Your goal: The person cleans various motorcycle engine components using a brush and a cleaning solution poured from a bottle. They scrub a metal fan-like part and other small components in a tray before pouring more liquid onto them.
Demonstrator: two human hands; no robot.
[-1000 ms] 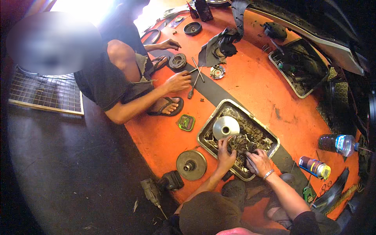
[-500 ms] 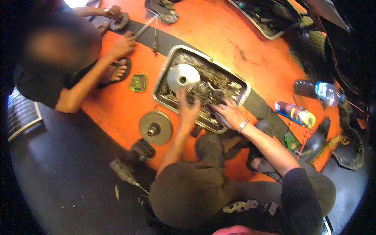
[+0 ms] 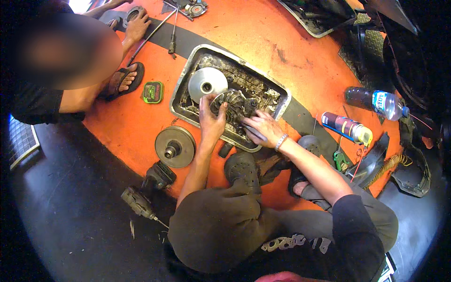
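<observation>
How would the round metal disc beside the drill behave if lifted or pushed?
The disc looks rigid and probably heavy for its size, being bare metal. With its central shaft pointing up, it would likely slide when pushed; being round, it might roll on edge.

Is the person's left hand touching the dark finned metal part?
Touching: the head view shows the left hand with its thumb against the left side of the finned metal part.
</observation>
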